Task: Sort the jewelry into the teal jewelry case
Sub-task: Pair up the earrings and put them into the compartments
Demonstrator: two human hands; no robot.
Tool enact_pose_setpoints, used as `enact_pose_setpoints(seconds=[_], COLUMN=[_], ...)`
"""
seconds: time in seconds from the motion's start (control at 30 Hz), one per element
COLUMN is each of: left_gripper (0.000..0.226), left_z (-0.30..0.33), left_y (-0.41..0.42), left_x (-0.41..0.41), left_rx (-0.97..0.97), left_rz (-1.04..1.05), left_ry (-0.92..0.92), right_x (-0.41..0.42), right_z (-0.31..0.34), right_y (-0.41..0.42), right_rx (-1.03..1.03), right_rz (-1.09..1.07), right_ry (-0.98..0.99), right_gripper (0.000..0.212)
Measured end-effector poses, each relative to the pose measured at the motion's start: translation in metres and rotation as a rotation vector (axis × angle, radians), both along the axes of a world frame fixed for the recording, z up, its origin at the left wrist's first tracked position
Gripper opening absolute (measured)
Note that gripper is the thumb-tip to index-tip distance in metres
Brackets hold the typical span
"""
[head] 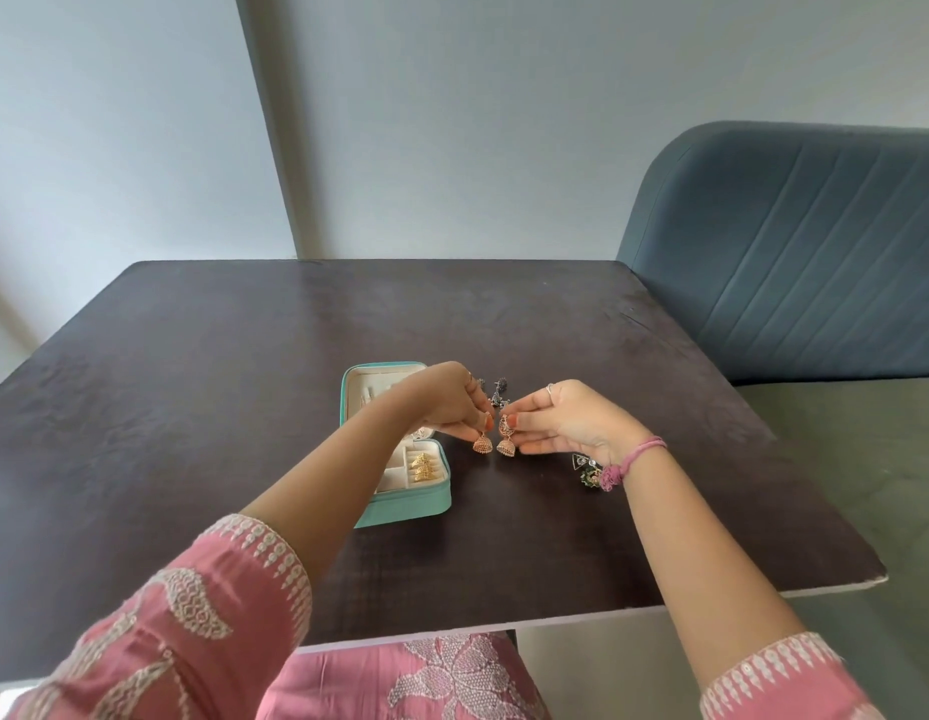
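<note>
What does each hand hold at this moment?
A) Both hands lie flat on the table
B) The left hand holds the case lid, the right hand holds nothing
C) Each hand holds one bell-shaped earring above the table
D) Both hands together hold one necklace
C: the left hand pinches one bell-shaped earring and the right hand pinches the other earring, beside the open teal jewelry case.

head-worn view, angled down, table close

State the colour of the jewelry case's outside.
Teal outside on the jewelry case, cream lining inside; head view shows it.
</note>
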State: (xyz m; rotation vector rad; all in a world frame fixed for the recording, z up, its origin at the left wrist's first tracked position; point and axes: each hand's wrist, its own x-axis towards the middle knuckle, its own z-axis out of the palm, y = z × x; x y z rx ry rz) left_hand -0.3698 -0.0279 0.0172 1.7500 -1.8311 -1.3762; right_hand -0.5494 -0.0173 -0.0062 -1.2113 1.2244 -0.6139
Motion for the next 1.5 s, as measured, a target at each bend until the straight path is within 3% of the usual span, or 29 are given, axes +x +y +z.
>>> enact_pose_setpoints(seconds=[0.53,0.97,1.2,1.5], left_gripper=[0.008,0.029,0.007,0.008], left_z=[0.003,0.012,0.027,0.033], left_y=[-0.012,-0.015,-0.019,-0.008], left_x=[-0.008,-0.011,-0.008,-0.042], left_rx=[0.084,0.095,-0.007,-0.155], left_rz=[-0.062,-0.059,-0.039,-0.078], left_ry=[-0.139,-0.186,-0.171,-0.113], right_x=[0.008,0.007,-0.021,-0.074], right_z=[-0.004,0.004,0.022,0.033], right_y=[-0.007,-0.008,-0.003,0.010], right_rx=[0.007,-0.101,-0.193,-0.232], right_rz=[-0.016,0.004,-0.069,-0.202], right_ry=[0.144,0.345,0.271,0.234], right_gripper=[0.006,0.005,0.009,0.009])
